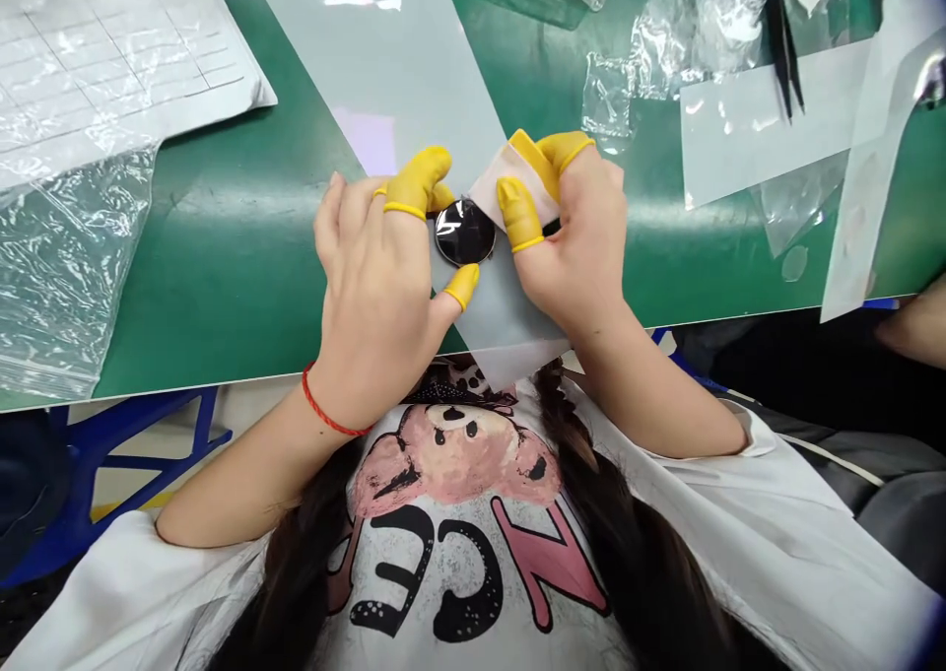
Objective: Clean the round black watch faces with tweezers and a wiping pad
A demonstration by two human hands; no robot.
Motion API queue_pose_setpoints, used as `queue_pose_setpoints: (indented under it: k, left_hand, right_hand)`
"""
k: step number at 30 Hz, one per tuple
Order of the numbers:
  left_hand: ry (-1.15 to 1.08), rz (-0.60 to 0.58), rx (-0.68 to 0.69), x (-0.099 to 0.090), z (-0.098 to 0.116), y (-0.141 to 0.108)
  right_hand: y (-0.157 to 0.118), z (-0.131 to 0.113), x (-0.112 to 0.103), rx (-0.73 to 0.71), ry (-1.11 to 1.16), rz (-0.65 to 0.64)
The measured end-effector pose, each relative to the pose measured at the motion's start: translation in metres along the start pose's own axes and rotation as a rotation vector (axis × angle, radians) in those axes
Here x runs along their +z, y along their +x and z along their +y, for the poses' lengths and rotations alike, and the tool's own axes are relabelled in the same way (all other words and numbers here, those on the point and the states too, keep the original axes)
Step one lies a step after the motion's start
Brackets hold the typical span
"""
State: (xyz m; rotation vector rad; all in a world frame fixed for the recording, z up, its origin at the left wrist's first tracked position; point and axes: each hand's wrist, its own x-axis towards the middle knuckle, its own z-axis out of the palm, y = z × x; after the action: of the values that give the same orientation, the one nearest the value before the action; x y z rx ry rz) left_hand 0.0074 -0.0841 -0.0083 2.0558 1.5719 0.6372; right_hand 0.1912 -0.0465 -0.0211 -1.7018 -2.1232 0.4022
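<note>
A round black watch face with a glossy front and a thin metal rim sits over the pale translucent sheet. My left hand grips it by the edge, with yellow finger cots on the thumb and fingers. In my right hand is a folded pale pink cloth, pinched between thumb and fingers that also wear yellow cots. One corner of the cloth reaches the upper right rim of the watch face. A small dark patch shows beneath the cloth near my right palm; I cannot make out what it is.
The translucent sheet runs diagonally across the green table. Printed paper and a clear zip bag lie at left. Black tweezers, white strips and crumpled clear plastic lie at right. Another person's arm shows at the right edge.
</note>
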Motion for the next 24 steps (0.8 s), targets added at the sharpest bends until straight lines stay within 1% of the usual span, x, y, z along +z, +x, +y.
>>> queue_pose_setpoints:
  k: [3,5,7,9,11,12,14,18,20,22,24]
  left_hand:
    - [0.004,0.007,0.008,0.001,-0.002,0.000]
    - [0.003,0.027,0.025,0.001,-0.003,0.000]
    - [0.009,0.039,0.048,0.003,-0.004,0.000]
    - [0.026,0.037,0.063,0.004,-0.005,0.000]
    - [0.017,0.044,0.060,0.006,-0.006,0.000]
    - [0.000,0.051,0.051,0.006,-0.006,0.000]
    - [-0.040,0.061,0.031,0.007,-0.007,0.000]
    - [-0.043,0.075,0.030,0.009,-0.007,0.000]
    - [-0.039,0.086,0.039,0.009,-0.006,0.000]
    - [-0.047,0.083,0.042,0.009,-0.006,-0.001]
    - [-0.059,0.071,0.055,0.009,-0.007,-0.001]
  right_hand:
    - [0.004,0.015,0.004,-0.014,0.074,0.018]
    - [0.002,0.019,0.004,-0.026,0.129,0.066]
    - [-0.004,0.015,0.002,-0.012,0.151,0.145]
    - [-0.012,0.004,0.001,-0.018,0.133,0.233]
    - [-0.019,-0.005,0.003,-0.078,0.095,0.297]
    - [-0.022,-0.007,0.006,-0.109,0.082,0.307]
    - [-0.023,-0.007,0.012,-0.116,0.076,0.299]
    - [-0.020,0.004,0.019,0.022,0.085,0.275]
    - [-0.018,0.007,0.017,0.069,0.118,0.253]
    - [-0.016,0.008,0.011,0.095,0.222,0.219]
    - [-0.014,0.007,0.001,0.063,0.339,0.170]
